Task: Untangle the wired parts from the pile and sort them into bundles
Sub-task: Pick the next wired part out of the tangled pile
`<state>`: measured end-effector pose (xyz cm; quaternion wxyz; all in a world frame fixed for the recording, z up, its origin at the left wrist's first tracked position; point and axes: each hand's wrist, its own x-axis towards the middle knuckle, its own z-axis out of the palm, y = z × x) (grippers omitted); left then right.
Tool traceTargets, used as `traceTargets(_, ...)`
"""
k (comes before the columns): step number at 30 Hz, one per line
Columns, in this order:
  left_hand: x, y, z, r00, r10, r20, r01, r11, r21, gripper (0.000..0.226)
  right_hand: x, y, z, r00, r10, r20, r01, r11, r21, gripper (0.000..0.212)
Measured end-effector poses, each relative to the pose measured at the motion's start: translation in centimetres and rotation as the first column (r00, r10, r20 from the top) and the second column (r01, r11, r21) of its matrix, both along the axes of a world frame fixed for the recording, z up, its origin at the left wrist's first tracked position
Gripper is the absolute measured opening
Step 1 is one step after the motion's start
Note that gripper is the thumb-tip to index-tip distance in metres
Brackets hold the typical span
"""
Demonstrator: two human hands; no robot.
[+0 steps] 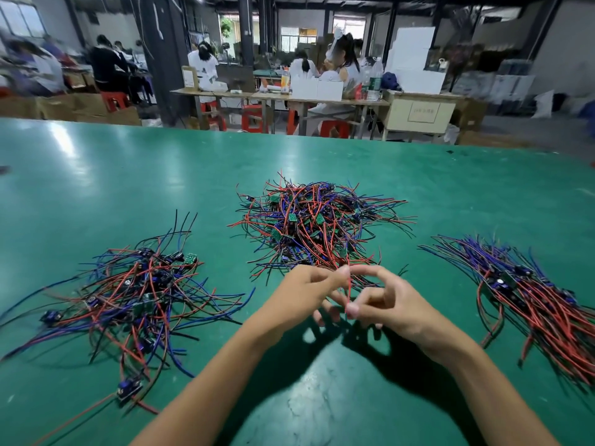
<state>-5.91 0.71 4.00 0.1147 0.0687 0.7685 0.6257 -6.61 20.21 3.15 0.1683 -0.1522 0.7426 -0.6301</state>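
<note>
A tangled pile (317, 223) of small green circuit boards with red, blue and black wires lies in the middle of the green table (128, 175). A looser heap (138, 294) of the same parts sits at the left. At the right, a combed bundle (531, 294) lies with its wires running one way. My left hand (306, 291) and my right hand (383, 300) meet at the near edge of the middle pile. Both pinch a thin red wire (349, 289) that runs down between their fingertips.
One stray part (128, 386) with a red lead lies at the front left. Beyond the table's far edge stand work benches (280, 98), red stools, cartons and several seated people.
</note>
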Motion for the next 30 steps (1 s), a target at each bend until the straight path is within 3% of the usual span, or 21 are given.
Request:
traceTargets(5, 0.1, -0.2, -0.2, 0.991, 0.126, 0.046, -0.128, 0.991, 0.042, 0.029, -0.1, -0.2, -0.4, 1.0, 0.006, 0.0, -0.006, 1.0, 0.015, 0.076)
traceTargets(8, 0.0, -1.0, 0.7, 0.99, 0.137, -0.033, -0.135, 0.989, 0.067, 0.027, -0.3, -0.1, -0.2, 1.0, -0.011, 0.003, 0.011, 1.0, -0.003, 0.077)
traceTargets(12, 0.0, -2.1, 2.3, 0.982, 0.047, -0.185, 0.006, 0.961, 0.276, 0.027, -0.2, -0.7, -0.2, 1.0, -0.023, 0.011, 0.023, 0.998, -0.052, 0.07)
traceTargets(14, 0.0, -2.9, 2.9, 0.981, 0.052, -0.189, 0.038, 0.895, 0.444, 0.025, -0.2, -1.1, -0.1, 0.998, -0.064, 0.023, 0.066, 0.996, -0.066, 0.062)
traceTargets(17, -0.4, -4.5, 3.6, 0.983, 0.164, -0.078, -0.051, 0.665, 0.746, 0.019, -0.1, -1.8, -0.3, 0.995, -0.095, 0.026, 0.097, 0.991, -0.09, 0.052)
traceTargets(20, -0.7, -6.7, 4.0, 0.985, 0.165, 0.051, -0.091, 0.242, 0.966, 0.027, 0.0, -1.8, -1.1, 0.983, -0.177, -0.037, 0.177, 0.984, -0.014, 0.03)
traceTargets(22, -0.5, -8.2, 4.1, 0.995, 0.1, 0.014, -0.005, -0.088, 0.996, 0.035, -0.2, -1.5, -1.9, 0.958, -0.249, -0.143, 0.261, 0.962, 0.077, 0.013)
traceTargets(23, -0.3, -8.8, 4.1, 0.996, 0.091, -0.025, 0.043, -0.207, 0.977, 0.037, -0.3, -1.4, -2.2, 0.942, -0.269, -0.202, 0.296, 0.948, 0.119, 0.016)
traceTargets(25, 0.0, -10.0, 4.0, 0.989, 0.136, -0.056, 0.096, -0.311, 0.945, 0.037, -0.2, -1.8, -2.5, 0.913, -0.272, -0.304, 0.332, 0.928, 0.167, 0.024)
traceTargets(26, -0.1, -10.6, 4.0, 0.985, 0.168, -0.043, 0.093, -0.305, 0.948, 0.037, -0.1, -2.0, -2.6, 0.899, -0.267, -0.347, 0.339, 0.926, 0.166, 0.029)
traceTargets(28, -0.4, -11.2, 3.8, 0.974, 0.226, 0.022, 0.013, -0.151, 0.988, 0.03, 0.1, -2.5, -2.4, 0.852, -0.288, -0.436, 0.371, 0.921, 0.117, 0.035)
traceTargets(30, -1.0, -10.9, 3.5, 0.949, 0.302, 0.087, -0.15, 0.193, 0.97, 0.019, 0.5, -2.8, -1.9, 0.776, -0.347, -0.528, 0.425, 0.905, 0.031, 0.037)
